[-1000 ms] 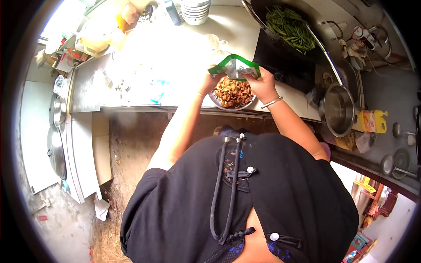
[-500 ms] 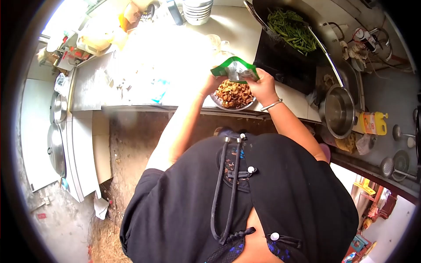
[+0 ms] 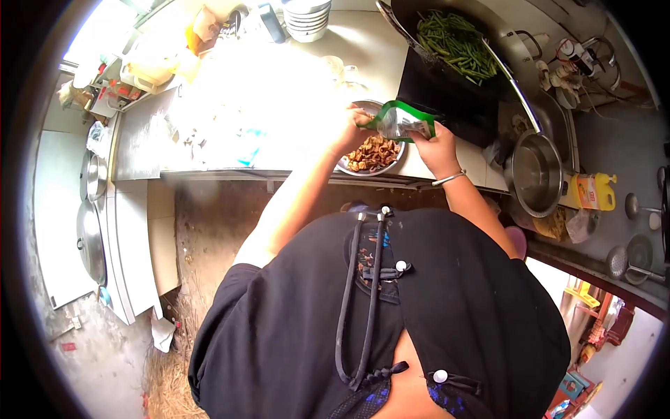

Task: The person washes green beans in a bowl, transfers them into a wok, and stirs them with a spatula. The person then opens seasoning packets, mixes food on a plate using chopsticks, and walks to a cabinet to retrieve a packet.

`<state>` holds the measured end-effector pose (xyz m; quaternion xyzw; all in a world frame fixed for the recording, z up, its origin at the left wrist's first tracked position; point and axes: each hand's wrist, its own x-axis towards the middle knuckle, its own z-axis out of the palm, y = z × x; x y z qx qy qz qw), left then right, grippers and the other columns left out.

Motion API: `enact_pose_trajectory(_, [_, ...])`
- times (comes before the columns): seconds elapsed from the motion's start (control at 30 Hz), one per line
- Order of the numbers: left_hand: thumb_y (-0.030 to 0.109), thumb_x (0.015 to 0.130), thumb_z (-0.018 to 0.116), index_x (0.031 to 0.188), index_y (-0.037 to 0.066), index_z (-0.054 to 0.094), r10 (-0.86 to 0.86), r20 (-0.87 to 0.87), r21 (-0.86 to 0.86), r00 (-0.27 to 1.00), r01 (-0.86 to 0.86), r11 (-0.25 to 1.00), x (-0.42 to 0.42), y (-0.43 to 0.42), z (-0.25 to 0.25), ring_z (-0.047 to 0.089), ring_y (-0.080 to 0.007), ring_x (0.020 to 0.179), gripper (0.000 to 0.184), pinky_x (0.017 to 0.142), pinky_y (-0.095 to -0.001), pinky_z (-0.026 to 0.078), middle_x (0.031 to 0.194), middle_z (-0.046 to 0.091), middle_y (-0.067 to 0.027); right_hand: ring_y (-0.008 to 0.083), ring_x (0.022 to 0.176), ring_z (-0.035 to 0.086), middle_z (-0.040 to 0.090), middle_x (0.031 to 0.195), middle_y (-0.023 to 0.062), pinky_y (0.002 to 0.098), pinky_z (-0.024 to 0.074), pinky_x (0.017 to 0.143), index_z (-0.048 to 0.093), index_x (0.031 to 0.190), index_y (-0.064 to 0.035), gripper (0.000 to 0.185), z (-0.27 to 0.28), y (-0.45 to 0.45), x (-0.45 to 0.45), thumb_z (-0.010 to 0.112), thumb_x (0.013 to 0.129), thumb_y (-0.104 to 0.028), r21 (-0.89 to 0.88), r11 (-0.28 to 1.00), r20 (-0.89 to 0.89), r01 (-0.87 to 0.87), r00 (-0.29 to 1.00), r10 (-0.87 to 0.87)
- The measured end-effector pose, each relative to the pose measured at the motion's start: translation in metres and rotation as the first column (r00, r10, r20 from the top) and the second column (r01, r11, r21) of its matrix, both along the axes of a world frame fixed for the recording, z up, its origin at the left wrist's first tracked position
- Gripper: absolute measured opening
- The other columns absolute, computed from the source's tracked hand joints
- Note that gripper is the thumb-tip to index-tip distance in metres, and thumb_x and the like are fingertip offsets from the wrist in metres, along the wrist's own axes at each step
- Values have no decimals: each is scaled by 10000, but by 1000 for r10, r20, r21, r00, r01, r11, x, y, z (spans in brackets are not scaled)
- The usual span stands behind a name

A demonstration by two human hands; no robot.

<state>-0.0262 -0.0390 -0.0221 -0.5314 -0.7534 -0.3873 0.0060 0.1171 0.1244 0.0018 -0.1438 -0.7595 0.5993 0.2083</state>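
Observation:
A green-edged, partly clear bag (image 3: 403, 122) is stretched between my two hands above the counter. My left hand (image 3: 347, 131) grips its left end, with the fingers closed. At the right end, my right hand (image 3: 436, 148) pinches the bag's edge; a bracelet circles that wrist. Beneath the bag and partly behind it, a round metal plate (image 3: 400, 162) lies near the counter's front edge. Brown food pieces (image 3: 373, 153) are heaped on the plate.
Green beans (image 3: 457, 45) lie in a large wok (image 3: 513, 42) at the back right. A metal basin (image 3: 536, 174) and a yellow jug (image 3: 593, 192) stand to the right. Stacked bowls (image 3: 306, 21) are at the back. Glare washes out the left counter.
Both hands and the bag have shifted to the right. More of the plate's upper rim now shows, and the bag is tilted down toward its right end.

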Motion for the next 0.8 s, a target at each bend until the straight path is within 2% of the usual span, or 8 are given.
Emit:
enact_pose_trajectory(0.07, [121,619,760,791,118,683,137,159,46,978,-146,988,4,3,27,523,-215,795,189,732,-328,438,787,634,-34,74,774,575,666,870,22,240,458,719,632,955,-11,177,18,-4,2,654,781,-39,56,997,18,54,998,-55])
enact_pose_trajectory(0.2, [102,627,750,764,100,681,141,50,154,989,-147,977,2,11,11,519,-218,801,154,723,-329,430,758,617,-36,86,764,581,667,865,25,242,458,713,633,948,-12,180,20,-1,4,665,776,-57,21,998,8,59,998,-60])
enact_pose_trajectory(0.33, [106,699,716,892,88,658,98,404,124,909,-161,979,12,11,11,538,-250,865,202,778,-340,431,802,627,-66,104,791,600,669,891,43,247,460,723,638,955,-5,192,8,7,7,653,772,-60,17,998,71,62,996,-63])
enact_pose_trajectory(0.4, [91,733,680,926,75,647,32,326,153,945,-86,984,11,10,19,543,-234,817,195,810,-355,401,818,620,-71,113,800,610,672,897,55,251,461,723,642,960,-7,202,1,13,6,647,766,-63,-1,998,123,64,990,-64])
enact_pose_trajectory(0.47, [76,768,643,959,61,636,-33,246,174,969,-11,985,13,9,33,548,-217,770,192,842,-369,372,834,614,-76,130,831,611,668,920,58,257,468,722,650,948,5,200,-2,14,9,648,761,-66,-197,979,92,45,995,-28])
enact_pose_trajectory(0.57, [108,815,602,952,28,630,86,470,-65,879,-62,996,27,11,64,510,-161,719,161,655,-300,430,792,588,-84,144,774,605,648,905,60,250,488,649,622,958,5,200,-6,15,16,647,772,-65,-505,862,95,35,995,15])
enact_pose_trajectory(0.63, [108,804,614,936,20,629,65,347,-35,936,-56,998,22,17,57,544,-190,721,159,656,-314,441,779,602,-102,139,703,592,616,867,60,231,496,596,553,946,-34,180,-2,13,21,647,800,-83,-715,697,138,55,988,63])
enact_pose_trajectory(0.8, [99,781,634,831,-5,626,101,109,-126,989,-87,988,21,27,62,549,-223,602,116,591,-340,442,658,577,-124,156,709,595,601,852,85,257,508,610,468,961,-61,218,-27,21,35,632,832,-125,-774,632,229,25,943,243])
